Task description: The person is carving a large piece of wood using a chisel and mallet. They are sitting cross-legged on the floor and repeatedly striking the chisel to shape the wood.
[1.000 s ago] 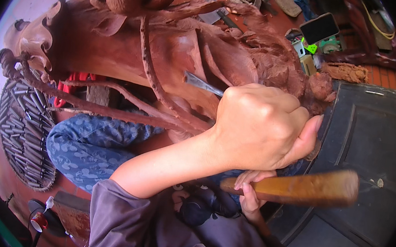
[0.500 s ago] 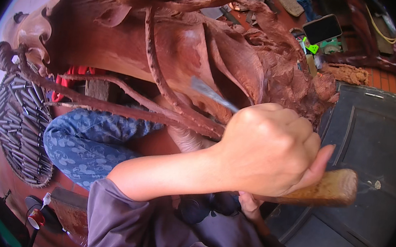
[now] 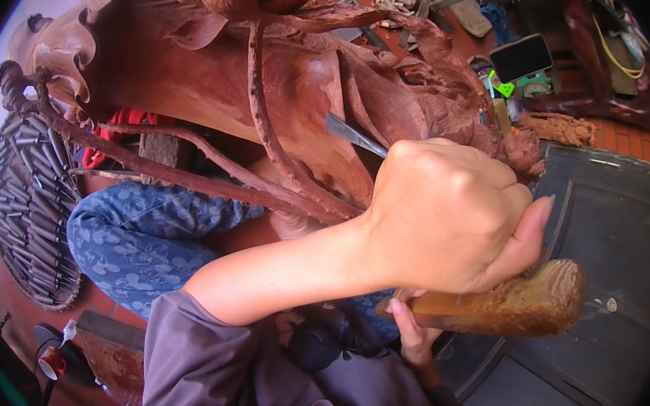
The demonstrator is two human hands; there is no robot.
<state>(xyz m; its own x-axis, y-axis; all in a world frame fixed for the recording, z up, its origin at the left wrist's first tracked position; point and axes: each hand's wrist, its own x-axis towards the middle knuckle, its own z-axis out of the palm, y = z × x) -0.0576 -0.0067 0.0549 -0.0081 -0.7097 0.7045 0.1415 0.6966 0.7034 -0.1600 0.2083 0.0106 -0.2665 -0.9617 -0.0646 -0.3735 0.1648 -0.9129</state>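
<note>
A large reddish-brown wood carving (image 3: 174,63), with curled leaf edges, round buds and thin stems, lies across the upper middle. My left hand (image 3: 449,215) is closed in a fist round a chisel (image 3: 357,134); its handle is hidden inside the fist. The flat metal blade points up and left, its tip at the carving's surface beside a raised fold. Just below the fist, my right hand (image 3: 413,333) pinches the narrow end of a wooden mallet (image 3: 519,298). The worn, thick end of the mallet lies to the right, below my left thumb.
An oval tray of dark chisel-like tools (image 3: 34,222) sits at the left. A dark panelled board (image 3: 612,231) lies at the right. Far right are a phone (image 3: 520,59), a bright green device (image 3: 501,84) and wood scraps (image 3: 563,130). A wooden block (image 3: 107,350) stands lower left.
The chisel tip has shifted slightly right, and its blade shows sharper. My right hand and the mallet show more below the left fist. The view has shifted slightly over the carving.
</note>
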